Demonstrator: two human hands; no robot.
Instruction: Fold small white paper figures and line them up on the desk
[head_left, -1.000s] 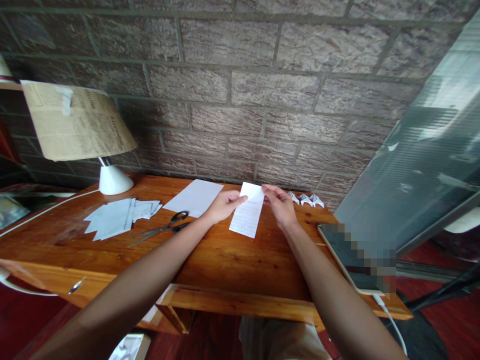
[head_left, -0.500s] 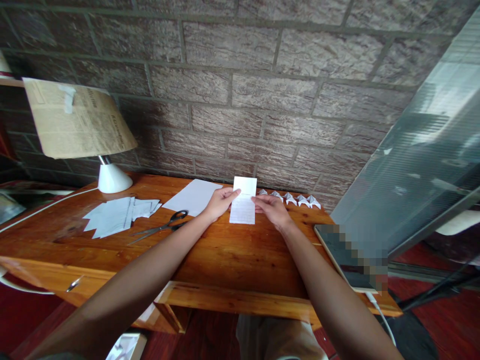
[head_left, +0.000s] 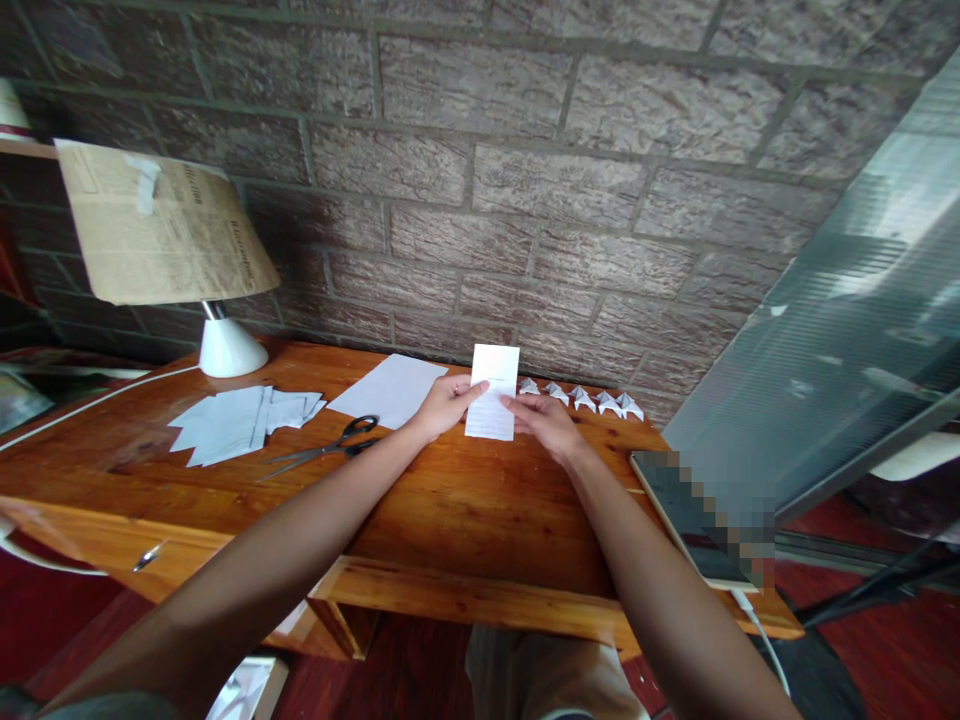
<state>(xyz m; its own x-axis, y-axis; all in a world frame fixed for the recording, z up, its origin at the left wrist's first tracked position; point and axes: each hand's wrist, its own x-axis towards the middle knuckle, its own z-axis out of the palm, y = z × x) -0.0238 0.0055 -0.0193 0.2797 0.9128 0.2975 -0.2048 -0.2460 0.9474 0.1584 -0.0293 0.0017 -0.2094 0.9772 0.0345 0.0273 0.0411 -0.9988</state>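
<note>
Between my two hands, a narrow white sheet of paper (head_left: 493,415) with faint print is held upright above the desk. My left hand (head_left: 448,402) pinches its left edge, thumb on the front. From the right side, my right hand (head_left: 549,422) grips the same sheet, its thumb also on the front; the fingers behind the paper are hidden. Just beyond my right hand, several small folded paper pieces (head_left: 581,398) stand in a row near the wall. Black-handled scissors (head_left: 330,447) lie left of my left hand, beside a blank white sheet (head_left: 394,388).
Cut paper pieces (head_left: 229,425) lie in a pile at the left of the wooden desk (head_left: 480,530). Behind them stands a lamp (head_left: 169,235) with a newspaper-covered shade. A tablet (head_left: 686,510) with a white cable rests at the right edge. The brick wall (head_left: 450,170) borders the back.
The held paper appears slightly higher and farther right in the view. My hands keep their grip on it; the whole view has shifted slightly.
</note>
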